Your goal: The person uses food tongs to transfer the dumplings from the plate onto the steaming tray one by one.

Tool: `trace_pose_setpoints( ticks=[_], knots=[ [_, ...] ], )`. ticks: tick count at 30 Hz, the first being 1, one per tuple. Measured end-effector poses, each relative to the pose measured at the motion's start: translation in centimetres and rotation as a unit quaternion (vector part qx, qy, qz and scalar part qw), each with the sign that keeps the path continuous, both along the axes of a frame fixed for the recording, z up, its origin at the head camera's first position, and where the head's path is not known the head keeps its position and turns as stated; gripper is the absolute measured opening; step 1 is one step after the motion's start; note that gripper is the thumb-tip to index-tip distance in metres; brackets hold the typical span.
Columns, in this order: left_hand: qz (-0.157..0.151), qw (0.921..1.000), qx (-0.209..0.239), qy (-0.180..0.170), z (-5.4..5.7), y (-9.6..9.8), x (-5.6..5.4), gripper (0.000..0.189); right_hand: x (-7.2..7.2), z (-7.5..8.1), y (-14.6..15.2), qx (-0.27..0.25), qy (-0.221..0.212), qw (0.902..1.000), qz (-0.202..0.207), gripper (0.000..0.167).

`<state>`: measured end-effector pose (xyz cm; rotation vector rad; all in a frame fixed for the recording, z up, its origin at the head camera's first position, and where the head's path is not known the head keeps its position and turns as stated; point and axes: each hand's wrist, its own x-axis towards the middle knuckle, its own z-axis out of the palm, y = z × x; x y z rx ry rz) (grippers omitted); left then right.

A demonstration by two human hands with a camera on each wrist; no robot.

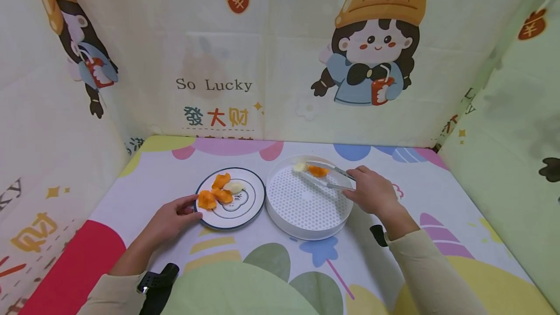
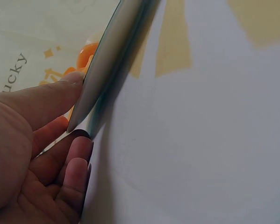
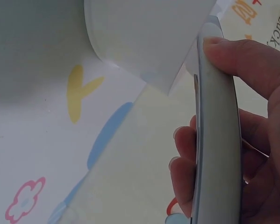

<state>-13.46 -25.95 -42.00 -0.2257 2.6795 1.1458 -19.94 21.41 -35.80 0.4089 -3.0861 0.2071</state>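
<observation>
My left hand [image 1: 174,218] pinches the near-left rim of a white plate [image 1: 251,197] with dark blue rings. In the left wrist view its thumb lies over the plate edge [image 2: 114,56], other fingers beneath. On the plate are several orange pieces [image 1: 207,200] and one pale slice [image 1: 234,187]. My right hand [image 1: 374,191] grips metal tongs [image 1: 339,186], their arms spread over a round white steamer tray [image 1: 302,208] with a perforated floor. By the upper tong tip, at the tray's far side, lie an orange piece [image 1: 318,171] and a pale slice [image 1: 300,166]. The tong handle [image 3: 219,130] fills the right wrist view's foreground.
Plate and tray stand side by side on a table with a colourful patterned cloth [image 1: 271,295]. Printed fabric walls [image 1: 288,62] enclose the table at the back and both sides. A black watch-like band [image 1: 158,278] is on the left wrist.
</observation>
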Motion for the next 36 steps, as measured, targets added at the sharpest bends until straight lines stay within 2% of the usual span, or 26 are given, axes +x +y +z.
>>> trace_pose_setpoints(
  ticks=[16, 27, 36],
  knots=[
    [-0.001, 1.0000, 0.001, 0.003, -0.1, 0.0, 0.0, 0.074, 0.6, 0.7, 0.5, -0.006, -0.019, 0.9995, -0.025, 0.055],
    [0.004, 1.0000, 0.001, 0.003, -0.3, 0.0, 0.1, 0.074, 1.4, 1.7, 1.1, -0.002, 0.005, 0.9997, -0.023, 0.056],
    [0.003, 1.0000, -0.001, 0.008, -0.2, 0.2, 0.3, 0.074, 2.0, 2.0, 0.1, -0.030, 0.007, 0.9995, -0.011, 0.056]
  ],
)
